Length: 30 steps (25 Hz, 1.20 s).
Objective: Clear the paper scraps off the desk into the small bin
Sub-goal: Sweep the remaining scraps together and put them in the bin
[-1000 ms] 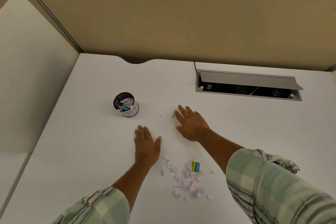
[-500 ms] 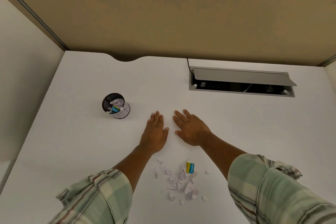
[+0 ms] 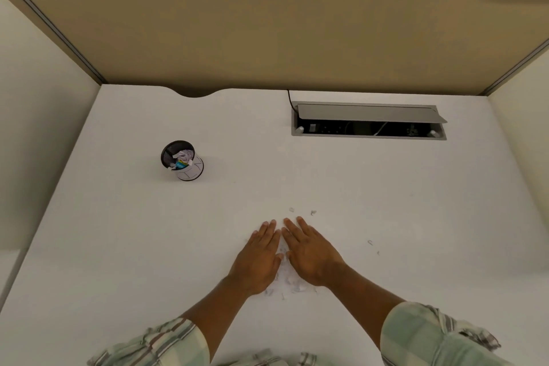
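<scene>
Nearest the camera: two plaid sleeves [image 3: 430, 336] rolled to the forearm. Left hand [image 3: 258, 258] and right hand [image 3: 312, 255] lie palm-down and flat on the white desk [image 3: 118, 246], fingers extended, fingertips angled toward each other and nearly touching; neither hand grips anything. Paper scraps [image 3: 292, 284] sit in a small pile between and partly beneath the two palms, some showing near the wrists. A few stray bits [image 3: 312, 212] lie just beyond the fingertips, and more to the right of the right hand, apart from the pile. Further back on the left, well apart from the hands, stands the small bin [image 3: 182, 160], black mesh, holding crumpled paper. At far right, a recessed cable tray [image 3: 368, 120] with its lid raised. Beige partition panels [image 3: 267, 24] behind.
</scene>
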{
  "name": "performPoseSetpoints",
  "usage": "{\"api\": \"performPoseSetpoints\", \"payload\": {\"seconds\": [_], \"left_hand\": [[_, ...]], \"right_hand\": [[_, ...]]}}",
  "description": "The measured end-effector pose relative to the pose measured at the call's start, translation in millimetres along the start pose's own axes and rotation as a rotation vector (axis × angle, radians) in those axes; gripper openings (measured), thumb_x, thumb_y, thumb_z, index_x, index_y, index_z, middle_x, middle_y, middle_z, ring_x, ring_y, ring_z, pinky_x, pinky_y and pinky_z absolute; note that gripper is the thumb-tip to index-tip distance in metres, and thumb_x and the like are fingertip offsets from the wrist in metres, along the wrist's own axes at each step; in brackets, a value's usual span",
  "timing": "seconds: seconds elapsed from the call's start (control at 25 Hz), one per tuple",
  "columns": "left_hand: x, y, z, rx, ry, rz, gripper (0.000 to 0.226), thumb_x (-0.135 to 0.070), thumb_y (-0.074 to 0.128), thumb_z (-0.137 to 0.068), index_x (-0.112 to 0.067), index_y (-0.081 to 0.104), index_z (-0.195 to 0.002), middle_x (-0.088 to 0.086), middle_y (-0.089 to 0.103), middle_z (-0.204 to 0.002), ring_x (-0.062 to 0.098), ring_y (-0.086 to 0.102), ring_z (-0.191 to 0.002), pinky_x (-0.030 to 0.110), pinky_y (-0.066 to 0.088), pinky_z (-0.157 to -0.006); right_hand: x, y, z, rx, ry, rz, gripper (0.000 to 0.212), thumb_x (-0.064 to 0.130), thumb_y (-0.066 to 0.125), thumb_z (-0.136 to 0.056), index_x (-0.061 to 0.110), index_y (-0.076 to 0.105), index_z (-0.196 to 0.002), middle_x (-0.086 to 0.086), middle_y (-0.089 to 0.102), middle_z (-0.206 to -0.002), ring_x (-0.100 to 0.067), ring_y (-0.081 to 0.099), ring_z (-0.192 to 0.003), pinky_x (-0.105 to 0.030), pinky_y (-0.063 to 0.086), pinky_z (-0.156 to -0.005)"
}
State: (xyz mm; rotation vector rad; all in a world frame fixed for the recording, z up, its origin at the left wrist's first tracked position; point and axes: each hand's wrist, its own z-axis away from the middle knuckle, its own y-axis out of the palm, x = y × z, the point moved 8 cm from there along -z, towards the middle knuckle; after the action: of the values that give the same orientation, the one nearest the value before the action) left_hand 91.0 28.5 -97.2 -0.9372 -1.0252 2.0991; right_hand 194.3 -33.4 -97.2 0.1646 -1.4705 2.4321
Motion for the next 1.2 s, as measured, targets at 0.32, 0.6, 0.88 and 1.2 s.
{"api": "performPoseSetpoints", "payload": {"seconds": [0.32,0.6,0.88,1.2], "left_hand": [[12,11,50,-0.1,-0.103,0.092,0.087,-0.067,0.051,-0.091,-0.025,0.022,-0.161,0.001,0.01,-0.172,0.024,0.011,-0.158,0.04,0.02,-0.126],[9,17,56,-0.079,-0.27,0.095,0.117,-0.064,0.08,-0.071,-0.026,0.014,-0.16,0.006,0.014,-0.164,0.028,0.025,-0.147,0.037,0.036,-0.117],[4,11,47,-0.247,-0.272,0.437,0.018,-0.034,0.051,-0.104,-0.018,0.053,-0.109,0.011,0.059,-0.118,0.026,0.066,-0.098,0.044,0.064,-0.077],[21,26,45,-0.178,-0.406,0.449,0.013,-0.02,0.073,-0.092,-0.009,0.08,-0.094,0.007,0.075,-0.088,0.012,0.059,-0.072,0.016,0.043,-0.069]], "right_hand": [[0,2,52,-0.044,0.069,-0.141,0.083,0.055,0.053,-0.095,0.02,0.015,-0.161,-0.004,0.011,-0.17,-0.027,0.021,-0.153,-0.043,0.036,-0.117],[19,16,51,0.081,0.121,-0.019,0.126,0.034,0.091,-0.069,0.033,0.003,-0.159,-0.01,0.01,-0.161,-0.036,0.029,-0.138,-0.048,0.056,-0.095],[54,11,27,-0.058,0.068,-0.101,0.05,0.017,0.072,-0.088,0.025,0.051,-0.132,-0.01,0.04,-0.134,-0.03,0.051,-0.108,-0.04,0.058,-0.073],[46,13,15,-0.111,0.16,-0.24,0.012,0.011,0.062,-0.095,0.011,0.071,-0.103,-0.008,0.058,-0.108,-0.025,0.064,-0.093,-0.026,0.048,-0.074]]}}
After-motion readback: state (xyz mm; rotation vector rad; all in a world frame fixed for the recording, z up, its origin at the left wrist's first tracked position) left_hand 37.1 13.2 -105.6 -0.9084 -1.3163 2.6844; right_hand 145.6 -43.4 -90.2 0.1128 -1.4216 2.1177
